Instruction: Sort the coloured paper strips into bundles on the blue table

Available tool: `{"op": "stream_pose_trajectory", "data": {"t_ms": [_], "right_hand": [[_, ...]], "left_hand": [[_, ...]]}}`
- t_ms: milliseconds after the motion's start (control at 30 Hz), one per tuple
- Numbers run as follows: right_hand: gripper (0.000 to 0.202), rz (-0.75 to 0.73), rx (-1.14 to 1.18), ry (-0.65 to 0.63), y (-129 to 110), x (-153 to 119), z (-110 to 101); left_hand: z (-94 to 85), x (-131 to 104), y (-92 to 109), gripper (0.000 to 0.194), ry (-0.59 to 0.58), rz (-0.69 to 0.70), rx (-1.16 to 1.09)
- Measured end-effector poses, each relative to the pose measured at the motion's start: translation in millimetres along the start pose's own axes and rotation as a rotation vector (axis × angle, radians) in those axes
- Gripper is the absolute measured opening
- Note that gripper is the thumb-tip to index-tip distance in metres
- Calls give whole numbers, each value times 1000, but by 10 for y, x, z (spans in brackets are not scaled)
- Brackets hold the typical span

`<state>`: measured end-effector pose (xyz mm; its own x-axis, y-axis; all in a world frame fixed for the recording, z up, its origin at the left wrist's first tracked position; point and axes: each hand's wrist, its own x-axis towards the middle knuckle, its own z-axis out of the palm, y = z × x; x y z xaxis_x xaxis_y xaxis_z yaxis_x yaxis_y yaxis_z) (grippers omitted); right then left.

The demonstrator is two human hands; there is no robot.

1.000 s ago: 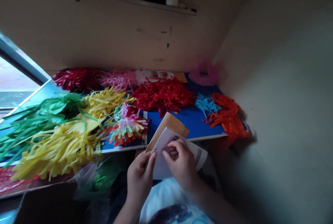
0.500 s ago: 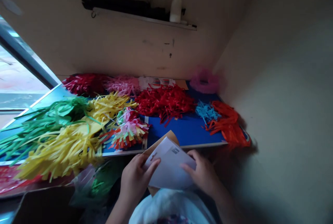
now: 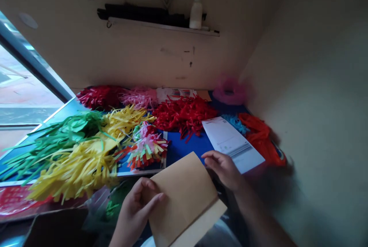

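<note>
– What's cut off?
– At six o'clock, the folded brown paper piece (image 3: 182, 197) runs past the bottom edge.
– And the print on the rectangular white paper sheet (image 3: 224, 136), four o'clock?
– Too small to read. That sheet also hides part of the light-blue shredded strips (image 3: 237, 122) past three.
– The translucent pink ring (image 3: 240, 95), between two and three?
– Blurred.

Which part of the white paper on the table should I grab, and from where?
Come from the front, the person's side, and pinch the near edge of the white paper, thumb on top and fingers under. It's thin and lies flat, but that edge seems to poke past the table, so fingers could probably slip beneath. The right hand is close.
</note>
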<state>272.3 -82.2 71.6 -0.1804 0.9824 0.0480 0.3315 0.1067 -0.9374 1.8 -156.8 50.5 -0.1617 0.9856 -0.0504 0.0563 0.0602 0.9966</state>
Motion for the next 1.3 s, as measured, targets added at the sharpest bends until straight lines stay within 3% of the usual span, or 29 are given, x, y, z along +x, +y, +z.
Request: {"op": "stream_pose_trajectory", "data": {"t_ms": [100, 233, 367, 400, 567, 767, 900, 1033, 1200, 1300], "right_hand": [[51, 93, 261, -106, 25, -156, 288], [51, 148, 328, -80, 62, -246, 320], [37, 149, 244, 82, 94, -365, 267], [36, 153, 228, 115, 102, -394, 259], [41, 206, 207, 177, 128, -464, 240], [45, 247, 303, 174, 121, -466, 248], [39, 193, 195, 119, 158, -496, 246], [30, 97, 30, 47, 186, -522, 220], [28, 40, -36, 29, 196, -568, 167], [26, 46, -75, 27, 194, -612, 161]], "left_hand": [[40, -21, -32, 38, 38, 4, -25], [52, -15, -164, 68, 38, -39, -106], [75, -107, -326, 36, 344, 47, -87], [90, -139, -354, 31, 373, 57, -88], [188, -197, -400, 27, 199, -6, -190], [214, -175, -447, 22, 179, 15, -289], [164, -183, -448, 15, 145, 14, -207], [128, -164, -369, 24, 56, -124, -188], [97, -166, -299, 35, 70, -317, -329], [31, -194, -308, 35, 60, -319, -275]]}}
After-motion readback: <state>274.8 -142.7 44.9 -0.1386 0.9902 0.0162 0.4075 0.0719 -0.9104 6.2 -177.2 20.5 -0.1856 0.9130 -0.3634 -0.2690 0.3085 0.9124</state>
